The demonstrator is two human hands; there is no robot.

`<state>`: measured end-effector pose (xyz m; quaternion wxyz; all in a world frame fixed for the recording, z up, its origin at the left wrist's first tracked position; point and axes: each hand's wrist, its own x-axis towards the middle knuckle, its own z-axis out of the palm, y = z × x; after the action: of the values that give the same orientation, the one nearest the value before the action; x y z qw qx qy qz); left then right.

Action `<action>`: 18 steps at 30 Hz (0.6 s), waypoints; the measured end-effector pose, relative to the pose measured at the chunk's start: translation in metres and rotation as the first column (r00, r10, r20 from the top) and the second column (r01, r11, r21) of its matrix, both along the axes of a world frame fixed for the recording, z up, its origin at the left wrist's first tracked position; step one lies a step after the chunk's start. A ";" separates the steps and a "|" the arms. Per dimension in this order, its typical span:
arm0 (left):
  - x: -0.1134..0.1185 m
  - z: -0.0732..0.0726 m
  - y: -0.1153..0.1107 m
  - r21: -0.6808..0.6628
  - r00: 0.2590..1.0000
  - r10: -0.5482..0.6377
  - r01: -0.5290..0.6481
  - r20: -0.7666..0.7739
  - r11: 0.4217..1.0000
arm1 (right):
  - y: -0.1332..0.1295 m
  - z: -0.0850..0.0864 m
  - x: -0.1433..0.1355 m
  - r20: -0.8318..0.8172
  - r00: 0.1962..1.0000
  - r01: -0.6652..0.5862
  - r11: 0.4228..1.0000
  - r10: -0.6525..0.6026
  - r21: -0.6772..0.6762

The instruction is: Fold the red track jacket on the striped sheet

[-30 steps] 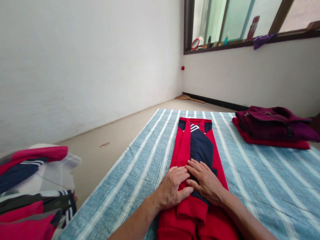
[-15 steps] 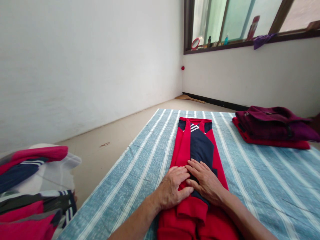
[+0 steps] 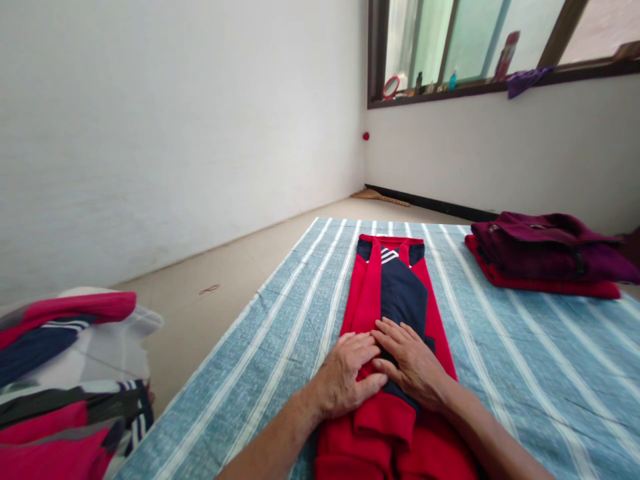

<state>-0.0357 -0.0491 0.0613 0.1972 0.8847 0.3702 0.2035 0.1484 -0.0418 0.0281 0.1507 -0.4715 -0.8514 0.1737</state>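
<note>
A red and navy jacket [image 3: 403, 290] with white stripes lies folded into a long narrow strip on the striped sheet. My left hand [image 3: 350, 370] rests flat on its red left part, fingers stretched toward the middle. On the navy panel lies my right hand [image 3: 410, 363], also flat, its fingers extended and meeting the left fingertips. Both palms press on the cloth without gripping it. Below my hands, a red cuff and the bunched lower part of the garment show; my forearms cover some of it.
The blue striped sheet [image 3: 280, 320] covers the surface under the jacket. Folded purple and red clothes [image 3: 545, 257] are stacked at the right. More clothes [image 3: 65, 427] lie at the lower left. A hand broom [image 3: 383, 197] rests on the floor by the far corner.
</note>
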 end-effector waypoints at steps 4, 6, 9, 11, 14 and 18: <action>0.000 0.001 0.000 -0.006 1.000 0.001 -0.001 0.000 1.000 | 0.000 0.000 0.000 -0.006 1.000 0.002 1.000 -0.002 -0.001; 0.000 0.001 0.000 -0.009 1.000 0.004 -0.004 -0.002 1.000 | 0.000 -0.001 0.000 -0.005 1.000 0.001 1.000 -0.001 0.000; 0.000 0.001 0.000 -0.011 1.000 0.004 -0.004 -0.002 1.000 | 0.000 -0.001 0.000 -0.003 1.000 0.002 1.000 -0.002 0.000; 0.000 0.001 0.000 -0.011 1.000 0.002 -0.002 -0.002 1.000 | 0.000 -0.002 0.000 -0.001 1.000 0.002 1.000 -0.002 0.000; 0.000 0.000 0.000 -0.014 1.000 0.006 -0.006 0.000 1.000 | 0.000 -0.002 0.000 0.000 1.000 -0.001 1.000 0.001 0.001; 0.000 0.000 0.000 -0.016 1.000 0.000 0.000 0.004 1.000 | 0.000 -0.001 0.000 -0.005 1.000 0.001 1.000 -0.001 0.005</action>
<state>-0.0354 -0.0488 0.0614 0.2050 0.8827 0.3714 0.2020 0.1485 -0.0419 0.0275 0.1542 -0.4710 -0.8513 0.1725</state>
